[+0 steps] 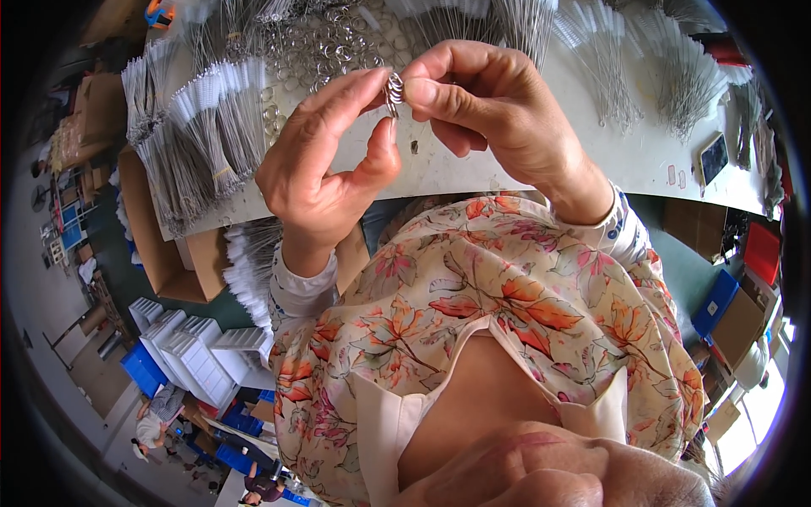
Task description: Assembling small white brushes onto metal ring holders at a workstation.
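My left hand (pixel 325 156) is raised over the table's edge, its index finger and thumb pinching a small bunch of shiny metal rings (pixel 394 89). From the other side, my right hand (pixel 507 106) presses its thumb and index fingertip against the same rings. Just behind the hands lies a loose heap of similar metal rings (pixel 338 38) on the white table (pixel 481 169). Whether anything else is between the right fingertips is hidden.
Bundles of thin wire-handled brushes (pixel 224 110) lie on the left, with more brush bundles (pixel 688 89) at the right. A phone (pixel 714 158) rests near the right edge. Below the table's left side stand a cardboard box (pixel 182 262) and white plastic bins (pixel 194 346).
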Available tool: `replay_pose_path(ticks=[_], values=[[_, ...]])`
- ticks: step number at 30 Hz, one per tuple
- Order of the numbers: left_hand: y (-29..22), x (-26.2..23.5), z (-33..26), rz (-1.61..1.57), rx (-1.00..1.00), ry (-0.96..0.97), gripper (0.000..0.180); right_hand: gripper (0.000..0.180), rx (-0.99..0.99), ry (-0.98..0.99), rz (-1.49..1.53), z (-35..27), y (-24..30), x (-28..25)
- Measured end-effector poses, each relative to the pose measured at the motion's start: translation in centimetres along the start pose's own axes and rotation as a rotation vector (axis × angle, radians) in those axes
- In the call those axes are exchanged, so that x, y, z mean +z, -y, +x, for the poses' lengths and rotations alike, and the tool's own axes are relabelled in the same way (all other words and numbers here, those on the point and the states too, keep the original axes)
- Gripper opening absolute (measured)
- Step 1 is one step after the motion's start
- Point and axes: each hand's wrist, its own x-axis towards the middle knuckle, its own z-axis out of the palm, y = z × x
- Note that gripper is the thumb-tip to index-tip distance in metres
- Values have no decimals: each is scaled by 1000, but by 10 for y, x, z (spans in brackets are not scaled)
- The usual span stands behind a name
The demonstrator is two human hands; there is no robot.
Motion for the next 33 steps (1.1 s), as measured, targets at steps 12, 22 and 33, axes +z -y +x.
replay_pose_path(ticks=[12, 22, 33], values=[[9, -19, 5, -258, -284, 211, 29, 14, 10, 54, -335, 5, -22, -4], [146, -96, -55, 902, -871, 687, 26, 9, -579, 111, -1423, 31, -126, -16], [155, -102, -59, 715, -851, 584, 23, 25, 2, -47, -1787, 138, -75, -47]])
